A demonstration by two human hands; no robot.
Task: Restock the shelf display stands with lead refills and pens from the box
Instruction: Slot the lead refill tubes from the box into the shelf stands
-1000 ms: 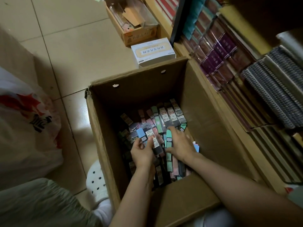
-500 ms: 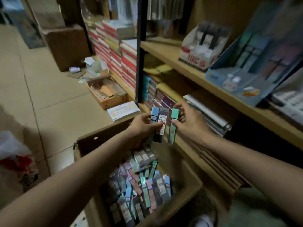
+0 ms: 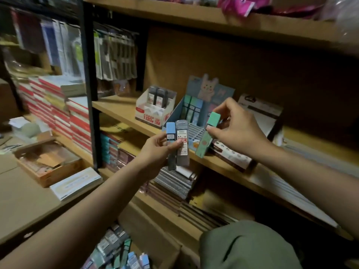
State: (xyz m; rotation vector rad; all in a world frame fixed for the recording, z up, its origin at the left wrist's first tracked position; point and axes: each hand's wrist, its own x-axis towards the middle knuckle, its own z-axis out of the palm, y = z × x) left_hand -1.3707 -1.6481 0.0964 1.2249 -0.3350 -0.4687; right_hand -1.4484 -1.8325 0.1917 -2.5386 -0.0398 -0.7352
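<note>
At the far left, stacks of red-and-white notebooks [image 3: 58,105] fill the lower shelving, with a small wooden tray [image 3: 46,164] and a flat white box [image 3: 75,183] on the floor beside them. None of these belong to the job in hand.

The left hand [image 3: 155,150] is raised in front of the middle shelf [image 3: 120,109] and grips two lead refill cases side by side: a blue-capped case [image 3: 171,140] and a grey case [image 3: 182,142] whose white label reads 0.7. They stand upright with labels toward the camera, probably so the person can read them and sort by type while the other hand works.

Behind them on the shelf sits a white display stand [image 3: 153,113] holding a few dark refill cases; just right of it is a blue display stand [image 3: 194,117] with a rabbit card on top, a few pastel cases at its back and bare slotted rows in front.

The right hand [image 3: 239,125] pinches a green case [image 3: 207,134] near its cap between thumb and fingers, tilted toward the blue stand, which suggests it is meant for one of those slots. The case is slim, rectangular and mint green with a small picture low down.

At the bottom edge, the cardboard box [image 3: 171,255] holds many more cases in mixed colours.
</note>
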